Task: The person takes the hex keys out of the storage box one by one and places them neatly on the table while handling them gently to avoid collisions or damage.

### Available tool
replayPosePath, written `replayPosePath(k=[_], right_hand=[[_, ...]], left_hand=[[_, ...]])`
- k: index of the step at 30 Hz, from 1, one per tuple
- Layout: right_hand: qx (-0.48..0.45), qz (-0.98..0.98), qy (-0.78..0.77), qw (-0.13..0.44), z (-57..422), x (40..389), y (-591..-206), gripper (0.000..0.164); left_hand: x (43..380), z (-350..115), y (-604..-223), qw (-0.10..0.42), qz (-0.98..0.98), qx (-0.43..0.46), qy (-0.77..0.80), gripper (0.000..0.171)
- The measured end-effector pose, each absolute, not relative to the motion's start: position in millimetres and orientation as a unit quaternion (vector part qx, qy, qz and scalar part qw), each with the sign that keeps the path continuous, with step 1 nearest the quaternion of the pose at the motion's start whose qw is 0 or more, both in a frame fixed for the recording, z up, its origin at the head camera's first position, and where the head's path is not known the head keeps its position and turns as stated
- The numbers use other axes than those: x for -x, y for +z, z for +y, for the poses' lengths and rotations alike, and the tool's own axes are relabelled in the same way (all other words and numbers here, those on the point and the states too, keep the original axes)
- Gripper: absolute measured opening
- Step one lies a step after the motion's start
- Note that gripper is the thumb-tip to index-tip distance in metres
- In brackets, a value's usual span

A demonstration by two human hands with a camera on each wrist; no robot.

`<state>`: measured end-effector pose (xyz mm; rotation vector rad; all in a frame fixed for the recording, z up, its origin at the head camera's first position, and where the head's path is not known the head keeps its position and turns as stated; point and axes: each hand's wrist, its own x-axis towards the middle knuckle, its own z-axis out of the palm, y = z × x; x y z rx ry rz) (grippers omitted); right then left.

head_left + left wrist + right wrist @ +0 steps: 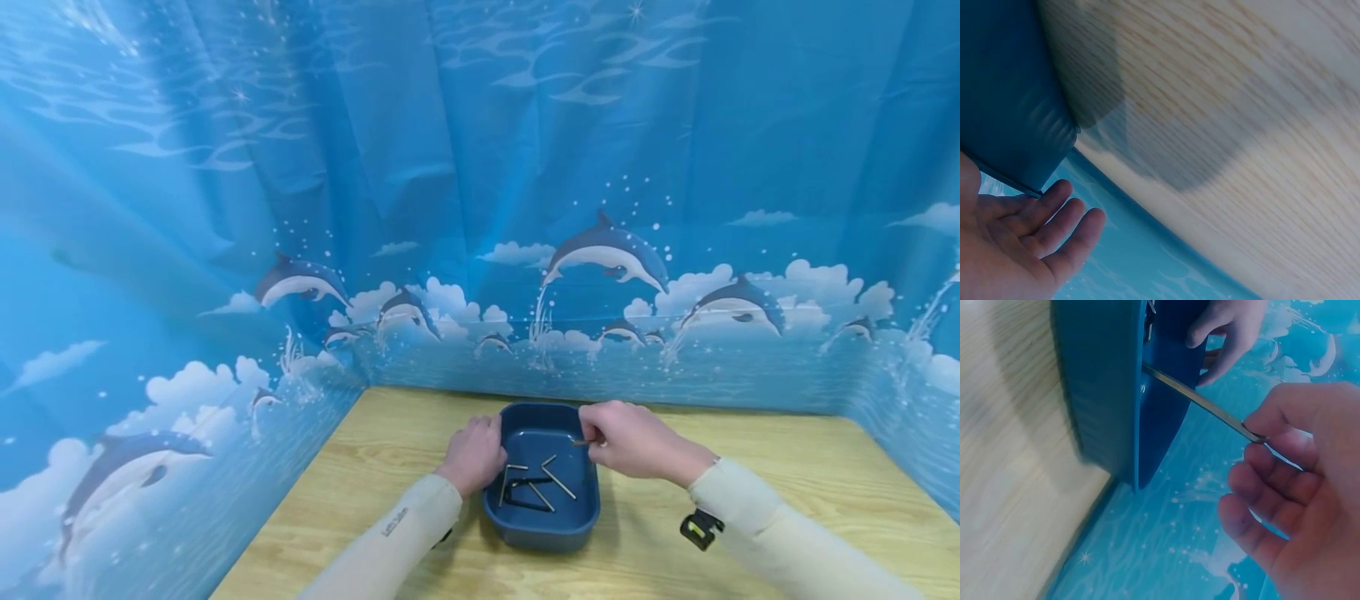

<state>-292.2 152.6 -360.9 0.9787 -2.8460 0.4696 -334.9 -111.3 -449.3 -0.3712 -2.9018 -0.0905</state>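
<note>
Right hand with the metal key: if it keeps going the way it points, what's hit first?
Probably the blue tray: the right hand points the hex key into it; depth unclear.

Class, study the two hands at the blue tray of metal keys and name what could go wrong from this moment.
1. The right hand pinches the thin L-shaped metal hex key only at its end, between thumb and forefinger; so slight a grip could let it slip and fall.
2. The key's far end lies across the rim of the dark blue plastic tray, so lifting might catch it there.
3. The left hand only rests on the tray's edge, so a snag could shift the tray across the wooden table.
</note>
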Motion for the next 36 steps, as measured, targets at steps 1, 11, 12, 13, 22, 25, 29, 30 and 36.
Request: replayPosePath(k=[1, 11, 12, 13, 22, 25, 29, 30, 36], right_hand=[[-0.320, -0.933, 0.155, 0.051, 155.2, 291.5, -360.6, 0.023], [-0.323, -0.924, 0.198, 0.055, 179.2, 287.0, -360.5, 0.024], [-0.320, -0.924, 0.202, 0.055, 181.5, 286.7, -360.1, 0.023], [-0.319, -0.924, 0.205, 0.056, 183.7, 286.8, -359.7, 0.023], [-0.308, -0.928, 0.209, 0.013, 197.8, 293.2, -366.9, 0.020], [-0.303, -0.928, 0.216, -0.012, 200.5, 298.0, -373.9, 0.019], [-0.300, -0.926, 0.228, -0.038, 203.6, 306.4, -384.3, 0.018], [-0.300, -0.924, 0.232, -0.045, 204.3, 308.7, -386.8, 0.018], [-0.315, -0.917, 0.237, -0.063, 207.5, 321.0, -398.5, 0.018]], left_hand=[[334.9, -111.1, -449.1, 0.108, -0.986, 0.126, -0.031, 0.051], [334.0, -109.5, -448.0, 0.112, -0.985, 0.126, -0.034, 0.050], [333.9, -109.3, -447.8, 0.113, -0.985, 0.127, -0.034, 0.050], [333.8, -109.3, -447.6, 0.114, -0.985, 0.127, -0.033, 0.050], [332.1, -109.9, -445.0, 0.109, -0.985, 0.129, -0.027, 0.050], [332.6, -109.5, -444.4, 0.105, -0.986, 0.126, -0.030, 0.050], [333.4, -109.4, -444.9, 0.106, -0.986, 0.127, -0.027, 0.050], [333.5, -109.5, -445.0, 0.106, -0.986, 0.128, -0.025, 0.050], [332.7, -109.1, -444.5, 0.109, -0.985, 0.131, -0.016, 0.051]])
